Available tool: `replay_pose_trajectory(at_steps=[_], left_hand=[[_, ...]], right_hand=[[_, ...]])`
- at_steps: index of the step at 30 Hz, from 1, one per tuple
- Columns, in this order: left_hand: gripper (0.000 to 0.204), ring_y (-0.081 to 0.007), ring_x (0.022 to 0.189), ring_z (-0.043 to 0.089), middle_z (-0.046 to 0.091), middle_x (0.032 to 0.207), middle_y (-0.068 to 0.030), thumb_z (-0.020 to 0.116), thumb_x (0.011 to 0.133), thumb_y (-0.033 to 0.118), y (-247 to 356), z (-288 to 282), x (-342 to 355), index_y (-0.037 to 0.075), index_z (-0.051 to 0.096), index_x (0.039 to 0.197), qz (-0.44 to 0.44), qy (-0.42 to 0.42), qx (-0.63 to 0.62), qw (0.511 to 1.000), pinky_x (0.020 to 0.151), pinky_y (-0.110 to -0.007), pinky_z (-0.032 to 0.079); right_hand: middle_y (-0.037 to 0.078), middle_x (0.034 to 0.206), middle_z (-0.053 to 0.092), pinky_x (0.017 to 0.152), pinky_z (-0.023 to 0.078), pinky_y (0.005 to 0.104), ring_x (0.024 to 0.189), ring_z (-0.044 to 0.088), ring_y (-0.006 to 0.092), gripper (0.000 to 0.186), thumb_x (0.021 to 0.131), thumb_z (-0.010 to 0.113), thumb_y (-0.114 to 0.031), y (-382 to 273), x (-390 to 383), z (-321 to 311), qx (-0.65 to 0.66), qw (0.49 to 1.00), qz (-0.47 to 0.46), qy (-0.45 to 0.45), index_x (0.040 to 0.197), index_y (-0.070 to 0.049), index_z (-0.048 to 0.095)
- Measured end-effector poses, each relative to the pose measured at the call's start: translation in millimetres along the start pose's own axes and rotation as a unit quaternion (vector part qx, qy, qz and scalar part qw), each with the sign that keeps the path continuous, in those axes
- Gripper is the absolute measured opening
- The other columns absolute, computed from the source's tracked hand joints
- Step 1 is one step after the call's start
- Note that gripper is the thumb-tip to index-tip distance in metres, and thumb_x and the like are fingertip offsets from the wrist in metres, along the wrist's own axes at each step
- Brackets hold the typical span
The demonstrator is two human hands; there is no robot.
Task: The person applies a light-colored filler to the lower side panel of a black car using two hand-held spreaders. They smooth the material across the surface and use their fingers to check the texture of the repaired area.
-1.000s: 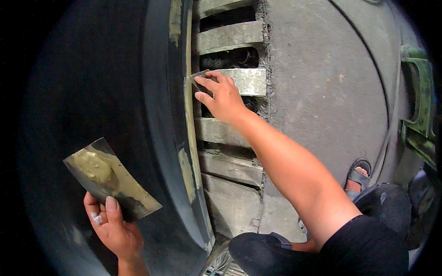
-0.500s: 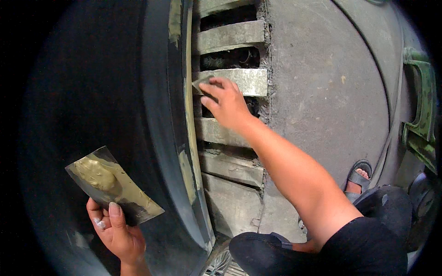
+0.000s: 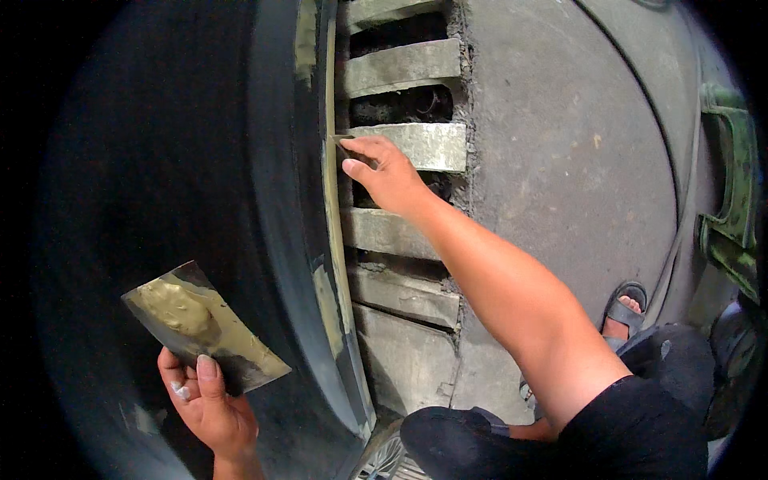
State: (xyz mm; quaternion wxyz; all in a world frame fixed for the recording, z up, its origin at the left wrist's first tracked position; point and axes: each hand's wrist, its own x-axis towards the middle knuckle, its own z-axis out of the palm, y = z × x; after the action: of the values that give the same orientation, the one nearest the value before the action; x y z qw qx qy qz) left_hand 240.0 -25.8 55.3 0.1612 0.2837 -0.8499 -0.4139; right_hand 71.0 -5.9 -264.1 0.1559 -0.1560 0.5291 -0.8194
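Observation:
My left hand (image 3: 210, 402) holds a flat dark metal plate (image 3: 200, 326) at the lower left, with a smear of yellowish putty on its upper face. My right hand (image 3: 386, 170) reaches forward and pinches a small dark scraper (image 3: 342, 150) against the edge of a dark curved car body panel (image 3: 272, 208). A strip of the same yellowish putty (image 3: 332, 240) runs down that panel edge below the hand. The scraper's blade is mostly hidden by my fingers.
Behind the panel edge lie concrete drain slabs (image 3: 404, 144) with dark gaps between them. Grey concrete floor (image 3: 560, 144) spreads to the right. My sandalled foot (image 3: 624, 312) and bent knee (image 3: 464, 436) are at the lower right. A green metal frame (image 3: 732, 208) stands at the right rim.
My right hand has slid a little up and left along the panel edge with the scraper. The left hand and its plate have hardly moved.

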Motion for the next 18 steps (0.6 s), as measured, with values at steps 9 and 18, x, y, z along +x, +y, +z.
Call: replay_pose_trajectory(at_steps=[9, 18], left_hand=[[0.037, -0.0181, 0.106, 0.053, 0.053, 0.118, -0.0099, 0.05, 0.093, 0.007, 1.8, -3.3, -1.6, 0.003, 0.038, 0.128, -0.009, 0.003, -0.004, 1.0, 0.092, -0.033, 0.044], [0.039, -0.0158, 0.106, 0.051, 0.052, 0.117, -0.0101, 0.049, 0.093, 0.009, 7.8, -0.6, -1.0, 0.0, 0.035, 0.128, 0.0, 0.012, 0.024, 1.0, 0.095, -0.03, 0.039]], right_hand=[[0.016, 0.119, 0.054, 0.1, 0.038, 0.0361, 0.113, 0.051, 0.0293, 0.037, 0.083, 0.063, -0.021, 3.4, -45.8, 3.9, 0.146, 0.981, 0.111, -0.059, 0.117, -0.005, 0.061], [0.008, 0.116, 0.056, 0.09, 0.04, 0.0432, 0.108, 0.049, 0.0313, 0.031, 0.08, 0.064, -0.022, -44.6, -0.4, 0.1, -0.317, 0.947, -0.039, 0.023, 0.11, -0.015, 0.065]])
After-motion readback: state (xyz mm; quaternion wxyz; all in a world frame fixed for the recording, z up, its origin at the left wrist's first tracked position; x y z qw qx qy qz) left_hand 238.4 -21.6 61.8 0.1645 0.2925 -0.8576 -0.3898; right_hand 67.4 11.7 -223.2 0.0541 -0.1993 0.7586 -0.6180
